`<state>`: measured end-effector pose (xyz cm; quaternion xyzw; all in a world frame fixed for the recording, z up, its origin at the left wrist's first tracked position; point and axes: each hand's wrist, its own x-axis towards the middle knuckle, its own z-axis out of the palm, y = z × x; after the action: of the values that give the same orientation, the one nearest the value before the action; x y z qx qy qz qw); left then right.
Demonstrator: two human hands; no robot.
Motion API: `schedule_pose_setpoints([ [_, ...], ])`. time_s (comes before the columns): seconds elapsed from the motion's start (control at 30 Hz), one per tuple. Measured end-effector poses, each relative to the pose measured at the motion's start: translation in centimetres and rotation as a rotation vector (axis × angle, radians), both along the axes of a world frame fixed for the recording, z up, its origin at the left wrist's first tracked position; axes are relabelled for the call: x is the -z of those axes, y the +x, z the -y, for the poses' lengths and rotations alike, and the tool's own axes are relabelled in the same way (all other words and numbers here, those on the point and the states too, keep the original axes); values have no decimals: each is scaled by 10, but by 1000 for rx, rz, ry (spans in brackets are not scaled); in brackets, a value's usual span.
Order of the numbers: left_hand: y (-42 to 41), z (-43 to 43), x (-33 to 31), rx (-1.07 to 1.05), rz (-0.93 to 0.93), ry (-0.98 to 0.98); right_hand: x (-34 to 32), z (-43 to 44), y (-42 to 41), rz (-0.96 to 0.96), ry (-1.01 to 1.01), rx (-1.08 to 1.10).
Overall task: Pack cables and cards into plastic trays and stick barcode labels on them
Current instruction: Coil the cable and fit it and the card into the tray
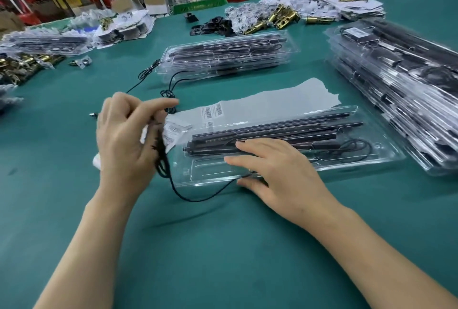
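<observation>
Black cable [195,200] hung from the left hand [124,140], whose curled fingers gripped it just off the left end of a clear plastic tray [210,172] on the green surface [223,246]. The right hand [277,172] lay flat on that tray, fingers nearly straight, with the cable's other end running under its thumb. A barcode label sheet [272,102] lay just behind the tray.

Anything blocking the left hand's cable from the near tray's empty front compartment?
Only the right hand, lying flat over part of that compartment in the near tray. Nothing else visible lies between it and the cable in the left hand.
</observation>
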<state>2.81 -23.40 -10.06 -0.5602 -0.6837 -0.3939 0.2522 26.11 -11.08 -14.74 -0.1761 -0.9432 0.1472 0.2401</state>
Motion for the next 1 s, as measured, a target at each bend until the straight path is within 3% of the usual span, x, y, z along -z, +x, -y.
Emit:
schedule_pose_setpoints([
  [0.13,21,-2,-11,116,-21,-259,-3,-2,4,11,-96,-42],
  [0.27,40,-8,-24,85,-10,-534,-8,3,8,-6,-180,-120],
  [0.43,74,-24,-40,66,-29,-693,-22,17,4,-279,-837,-196],
  [0.5,84,-33,-41,120,13,-703,-25,16,1,-373,-979,-152],
  [0.6,82,-36,-40,304,197,-617,-27,11,3,-465,-1078,-73],
  [0.7,63,-29,-38,356,376,-527,-30,-1,11,-609,-1269,-49],
  [0.87,53,-10,-23,496,802,-591,-32,-14,15,-774,-1463,-59],
  [1.0,64,2,-9,638,1018,-657,-27,-10,7,-745,-1457,-142],
])
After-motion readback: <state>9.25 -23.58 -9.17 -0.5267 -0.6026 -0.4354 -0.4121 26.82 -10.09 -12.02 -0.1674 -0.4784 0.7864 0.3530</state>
